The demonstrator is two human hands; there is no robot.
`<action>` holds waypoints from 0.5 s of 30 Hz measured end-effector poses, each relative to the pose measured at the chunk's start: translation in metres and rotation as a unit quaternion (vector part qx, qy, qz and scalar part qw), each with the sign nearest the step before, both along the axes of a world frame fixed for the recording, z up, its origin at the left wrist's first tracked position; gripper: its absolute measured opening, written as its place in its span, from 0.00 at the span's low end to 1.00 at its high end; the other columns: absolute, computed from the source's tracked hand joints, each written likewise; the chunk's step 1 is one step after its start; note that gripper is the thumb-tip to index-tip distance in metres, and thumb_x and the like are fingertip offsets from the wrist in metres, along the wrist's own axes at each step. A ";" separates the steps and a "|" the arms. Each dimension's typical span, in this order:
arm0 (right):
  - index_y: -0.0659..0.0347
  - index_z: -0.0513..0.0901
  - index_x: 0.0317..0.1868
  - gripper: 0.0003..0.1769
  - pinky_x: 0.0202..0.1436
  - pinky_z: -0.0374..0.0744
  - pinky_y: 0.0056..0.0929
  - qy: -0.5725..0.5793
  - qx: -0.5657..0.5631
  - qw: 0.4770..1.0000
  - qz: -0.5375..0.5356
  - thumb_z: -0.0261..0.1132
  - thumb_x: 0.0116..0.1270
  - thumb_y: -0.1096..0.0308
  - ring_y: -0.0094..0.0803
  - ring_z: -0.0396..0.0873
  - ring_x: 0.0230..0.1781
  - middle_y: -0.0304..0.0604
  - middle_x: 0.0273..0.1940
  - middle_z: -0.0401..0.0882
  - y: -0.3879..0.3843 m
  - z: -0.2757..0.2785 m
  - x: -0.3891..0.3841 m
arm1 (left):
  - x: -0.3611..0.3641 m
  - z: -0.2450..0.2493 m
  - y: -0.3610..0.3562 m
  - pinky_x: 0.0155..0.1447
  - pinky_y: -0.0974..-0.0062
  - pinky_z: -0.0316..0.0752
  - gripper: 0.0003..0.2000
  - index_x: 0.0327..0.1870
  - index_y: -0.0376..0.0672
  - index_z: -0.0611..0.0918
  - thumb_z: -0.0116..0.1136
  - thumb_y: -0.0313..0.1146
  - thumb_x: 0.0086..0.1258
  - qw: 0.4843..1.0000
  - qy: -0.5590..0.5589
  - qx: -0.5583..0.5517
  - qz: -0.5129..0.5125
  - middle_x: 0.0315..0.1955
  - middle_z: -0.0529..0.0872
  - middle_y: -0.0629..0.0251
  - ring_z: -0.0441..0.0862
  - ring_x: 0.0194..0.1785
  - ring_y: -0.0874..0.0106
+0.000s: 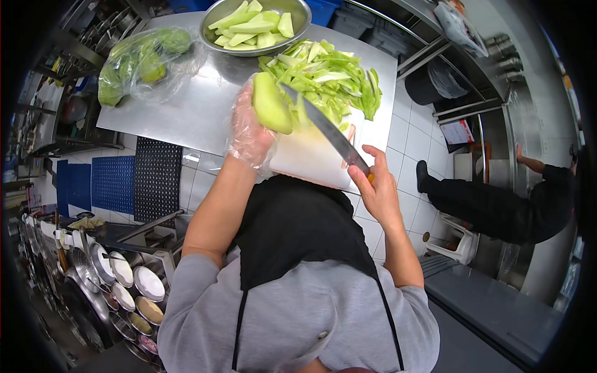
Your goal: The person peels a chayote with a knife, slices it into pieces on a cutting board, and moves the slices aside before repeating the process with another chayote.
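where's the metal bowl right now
Head view, top centre: the metal bowl sits at the far edge of the steel table, beyond the pile of green strips and right of the bagged fruit.

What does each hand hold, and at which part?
The gloved left hand grips a peeled green mango by its near end; the right hand holds a knife by its handle.

Bowl point(302, 18) behind the cutting board point(311, 155) (bag point(146, 62) further left).
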State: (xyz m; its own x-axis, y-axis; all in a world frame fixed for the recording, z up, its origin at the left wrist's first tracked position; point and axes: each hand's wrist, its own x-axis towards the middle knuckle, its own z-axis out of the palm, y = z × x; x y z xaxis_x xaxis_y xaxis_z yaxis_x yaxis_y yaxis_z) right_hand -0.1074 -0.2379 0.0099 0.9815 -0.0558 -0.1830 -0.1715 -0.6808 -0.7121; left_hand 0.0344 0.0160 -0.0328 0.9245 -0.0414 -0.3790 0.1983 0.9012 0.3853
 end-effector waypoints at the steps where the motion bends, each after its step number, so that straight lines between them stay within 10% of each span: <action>1: 0.62 0.69 0.70 0.36 0.33 0.79 0.38 0.020 0.002 1.000 0.017 0.69 0.75 0.46 0.46 0.85 0.25 0.51 0.26 0.84 -0.001 0.003 0.000 | 0.002 -0.007 0.001 0.66 0.62 0.81 0.16 0.63 0.43 0.79 0.52 0.42 0.85 1.000 -0.012 -0.014 -0.012 0.56 0.86 0.59 0.84 0.59 0.64; 15: 0.62 0.70 0.64 0.35 0.34 0.80 0.46 -0.017 -0.057 0.997 0.041 0.71 0.72 0.43 0.56 0.86 0.27 0.54 0.24 0.84 0.001 0.006 0.005 | -0.011 0.012 -0.003 0.64 0.62 0.83 0.17 0.65 0.40 0.79 0.53 0.40 0.85 0.997 0.016 -0.039 -0.071 0.58 0.86 0.58 0.85 0.59 0.63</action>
State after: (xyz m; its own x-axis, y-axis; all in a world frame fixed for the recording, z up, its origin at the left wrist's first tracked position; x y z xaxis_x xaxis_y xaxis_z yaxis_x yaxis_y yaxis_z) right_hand -0.1020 -0.2367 0.0155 0.9891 0.0055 -0.1473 -0.0901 -0.7681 -0.6340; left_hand 0.0236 0.0134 -0.0207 0.8947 -0.2018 -0.3985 0.3371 0.8903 0.3061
